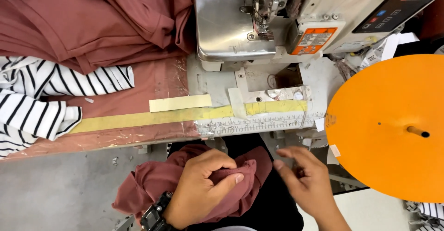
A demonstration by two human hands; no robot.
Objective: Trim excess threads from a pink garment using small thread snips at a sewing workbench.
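Fingers (226, 178) around bunched maroon fabric (148, 185)

Sewing machine (296, 18), orange disc (388, 124), striped cloth (37, 101), yellow tape strip (180, 103)

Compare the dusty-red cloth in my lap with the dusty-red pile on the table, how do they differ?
The lap cloth is one small crumpled piece, bunched in the left hand; the table pile is a far larger heap of loosely folded layers. The lap cloth lies below the table edge, while the table pile sits beside the sewing machine, untouched. Both share the same dusty-red colour.
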